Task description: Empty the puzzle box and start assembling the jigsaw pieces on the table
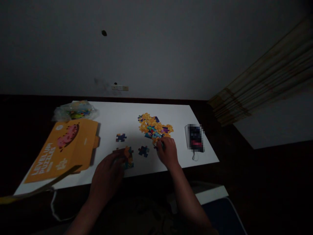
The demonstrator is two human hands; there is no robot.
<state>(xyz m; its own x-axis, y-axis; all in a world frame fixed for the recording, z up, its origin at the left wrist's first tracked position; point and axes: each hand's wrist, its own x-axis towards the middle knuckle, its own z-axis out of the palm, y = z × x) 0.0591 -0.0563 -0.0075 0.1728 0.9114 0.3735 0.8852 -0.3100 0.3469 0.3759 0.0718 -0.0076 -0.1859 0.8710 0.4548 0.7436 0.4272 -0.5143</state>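
Observation:
My left hand [109, 169] lies over a small joined patch of puzzle pieces [128, 157] near the table's front edge. Its fingers stretch across the patch and cover part of it. My right hand [168, 151] has its fingers pinched on a puzzle piece [155, 142] at the near edge of the pile. Most of that piece is hidden by the fingers. The loose pile of puzzle pieces [153, 125] is mainly orange-backed, with some coloured faces showing. Between the hands lies a single dark blue piece [143, 150]; another dark blue piece [121, 137] is above the patch.
An orange puzzle box [70, 147] lies flat on the white table [112, 117] at the left. Behind it is a clear plastic bag [77, 111] with colourful pieces. A phone [195, 138] with a strap lies at the right. A strap end [66, 174] hangs at front left.

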